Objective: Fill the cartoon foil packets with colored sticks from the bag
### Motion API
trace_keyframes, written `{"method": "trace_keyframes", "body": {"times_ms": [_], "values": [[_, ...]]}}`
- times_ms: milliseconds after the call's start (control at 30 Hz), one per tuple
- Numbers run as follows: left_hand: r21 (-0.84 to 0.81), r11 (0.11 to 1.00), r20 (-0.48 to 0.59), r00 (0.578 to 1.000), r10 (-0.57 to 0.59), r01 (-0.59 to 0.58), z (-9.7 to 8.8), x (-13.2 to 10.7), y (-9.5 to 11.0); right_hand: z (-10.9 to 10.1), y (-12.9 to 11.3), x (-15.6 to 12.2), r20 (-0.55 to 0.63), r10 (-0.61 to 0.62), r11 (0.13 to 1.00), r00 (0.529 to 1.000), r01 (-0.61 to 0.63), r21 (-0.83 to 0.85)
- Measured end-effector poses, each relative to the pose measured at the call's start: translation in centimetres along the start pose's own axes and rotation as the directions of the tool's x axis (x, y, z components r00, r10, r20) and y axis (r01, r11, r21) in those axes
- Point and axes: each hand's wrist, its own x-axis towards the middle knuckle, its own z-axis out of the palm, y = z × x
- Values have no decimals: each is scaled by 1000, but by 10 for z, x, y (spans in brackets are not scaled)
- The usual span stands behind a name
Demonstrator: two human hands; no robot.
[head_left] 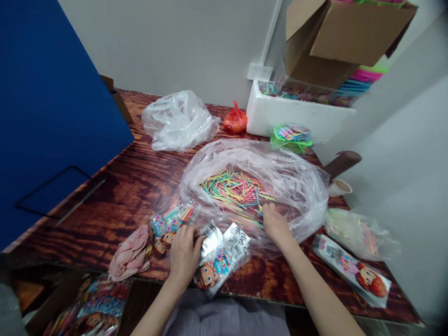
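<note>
Pastel sticks (231,187) lie mid-frame in a clear bag (308,191), likely spread for easy reach; the right hand (275,223) curls there, the left hand (184,252) bends beside printed packets (219,263), lower centre, perhaps steadying them. Whether either grips, I cannot tell.

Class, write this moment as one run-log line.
left hand: at printed packets | right hand: in open clear bag, at coloured sticks | green basket: holding printed cards

The person wears a creased greyish-lavender garment (227,319), with left hand (185,249), right hand (275,223) and forearms (311,284) bare.
</note>
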Motion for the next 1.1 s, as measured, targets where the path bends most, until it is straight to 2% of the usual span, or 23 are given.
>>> {"method": "trace_keyframes", "body": {"times_ms": [100, 167, 233, 300, 333, 367, 433, 500, 533, 567, 600, 700, 767, 933, 1100], "values": [[-61, 998, 6, 999, 31, -31, -2, 3, -1, 10, 6, 4, -8, -66, 997, 998, 65, -40], [-82, 995, -12, 999, 52, -53, -3, 5, -2, 15, 12, 9, -35, -94, 995, 995, 95, 22], [-83, 994, -26, 998, 66, -68, -7, 8, -4, 16, 17, 15, -94, -87, 982, 992, 102, 161], [-80, 994, -21, 997, 75, -76, -10, 10, -5, 13, 19, 19, -161, -38, 914, 986, 99, 394], [-78, 994, -13, 997, 78, -79, -13, 11, -6, 11, 18, 19, -181, -7, 836, 983, 105, 539], [-72, 994, -7, 997, 77, -77, -15, 11, -5, 8, 16, 18, -182, 22, 719, 983, 111, 687], [-63, 996, -7, 998, 60, -60, -19, 11, -4, 5, 8, 10, -144, 43, 400, 989, 115, 909], [-79, 996, -32, 999, 32, -35, -23, 11, -1, 7, -2, -4, -119, 39, 127, 992, 113, 985], [-101, 995, -47, 999, 20, -25, -25, 11, 1, 11, -7, -11, -121, 46, 50, 992, 119, 992], [-132, 991, -58, 998, 15, -22, -27, 12, 3, 16, -11, -19, -132, 55, 19, 990, 131, 991], [-168, 986, -65, 998, 15, -26, -29, 12, 4, 23, -14, -26, -144, 64, 25, 987, 143, 989], [-290, 956, -69, 997, 23, -42, -35, 16, 10, 42, -19, -42, -163, 62, 129, 985, 154, 980], [-383, 924, -77, 997, -7, -23, -39, 19, 14, 46, -19, -48, -179, 39, 163, 983, 171, 972], [-556, 825, -3, 992, -128, 105, -44, 23, 20, 30, -19, -54, -248, -17, 92, 969, 248, 964], [-586, 785, 58, 976, -208, 202, -41, 24, 16, 22, -20, -59, -272, -31, 69, 962, 273, 959]]}}
